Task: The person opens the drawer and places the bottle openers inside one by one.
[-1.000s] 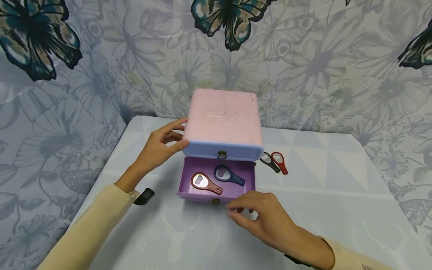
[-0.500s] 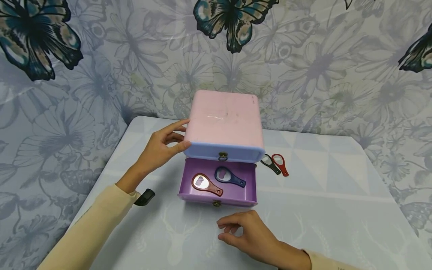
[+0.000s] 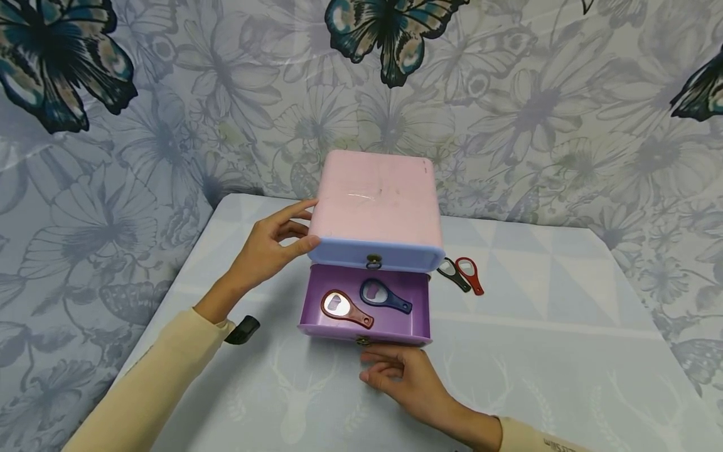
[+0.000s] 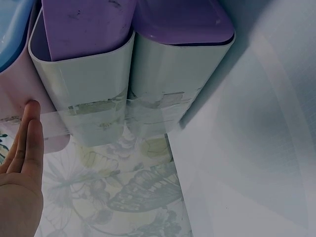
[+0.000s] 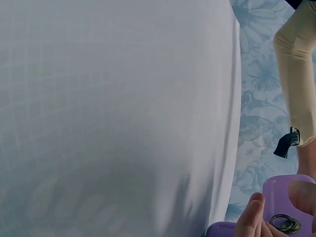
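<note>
A small chest of drawers [image 3: 375, 194] with a pink top stands mid-table. Its blue top drawer [image 3: 339, 250] is nearly in; a purple drawer [image 3: 418, 314] below it is pulled out. Inside lie a brown bottle opener [image 3: 358, 316] and a blue one, also a bottle opener [image 3: 398, 303]. My left hand [image 3: 268, 248] rests with extended fingers against the chest's left side. Just in front of the purple drawer is my right hand [image 3: 409, 380], fingers loosely bent. In the right wrist view, the ring pull [image 5: 285, 223] shows between thumb and fingers; contact is unclear.
A dark green bottle opener [image 3: 455, 276] and a red bottle opener [image 3: 471, 276] lie right of the chest on the pale patterned table [image 3: 536, 351]. The left wrist view shows a lower purple-fronted tier [image 4: 182, 22]. Floral cloth [image 3: 508, 125] hangs behind.
My right hand has moved left from the drawer's front right corner, dipped toward me, then come up near the ring pull. My left hand has stayed on the chest's side.
</note>
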{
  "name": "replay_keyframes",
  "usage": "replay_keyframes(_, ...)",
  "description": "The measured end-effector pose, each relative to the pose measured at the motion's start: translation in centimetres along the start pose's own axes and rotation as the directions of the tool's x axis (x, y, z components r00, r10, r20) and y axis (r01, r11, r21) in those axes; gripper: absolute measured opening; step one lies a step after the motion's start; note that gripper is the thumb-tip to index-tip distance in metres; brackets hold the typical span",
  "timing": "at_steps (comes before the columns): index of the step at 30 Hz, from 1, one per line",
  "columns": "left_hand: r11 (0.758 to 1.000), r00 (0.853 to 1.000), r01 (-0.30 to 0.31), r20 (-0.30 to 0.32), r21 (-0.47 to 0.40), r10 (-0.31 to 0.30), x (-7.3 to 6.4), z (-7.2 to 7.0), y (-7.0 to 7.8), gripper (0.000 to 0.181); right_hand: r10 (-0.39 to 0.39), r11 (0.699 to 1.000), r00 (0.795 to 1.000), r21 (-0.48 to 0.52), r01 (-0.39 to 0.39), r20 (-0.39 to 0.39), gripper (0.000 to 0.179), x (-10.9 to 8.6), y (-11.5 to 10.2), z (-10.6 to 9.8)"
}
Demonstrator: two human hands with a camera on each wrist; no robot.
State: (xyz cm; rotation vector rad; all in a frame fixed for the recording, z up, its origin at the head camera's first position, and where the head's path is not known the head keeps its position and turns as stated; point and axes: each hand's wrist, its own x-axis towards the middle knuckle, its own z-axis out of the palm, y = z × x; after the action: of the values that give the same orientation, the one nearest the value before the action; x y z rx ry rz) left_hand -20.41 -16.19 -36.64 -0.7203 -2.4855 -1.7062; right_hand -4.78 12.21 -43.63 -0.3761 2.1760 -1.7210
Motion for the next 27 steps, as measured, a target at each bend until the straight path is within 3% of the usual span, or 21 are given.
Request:
replay_keyframes(5,1.000,1.000,0.001,0.000,0.002,-0.001,0.0,0.0,0.1,0.063,0.043,0.997,0.999,0.067,-0.042,-0.008,0.047,0.1,-0.1,0.1)
replay_keyframes(15,1.000,1.000,0.004,-0.005,0.011,-0.004,-0.1,0.0,0.2,0.063,0.022,0.998,0.997,0.057,-0.018,-0.077,0.023,0.8,-0.2,0.6)
replay_keyframes(27,1.000,1.000,0.009,-0.004,0.003,-0.009,-0.1,0.0,0.4,0.063,-0.012,0.996,0.992,0.085,0.023,-0.128,0.020,1.5,-0.7,0.3)
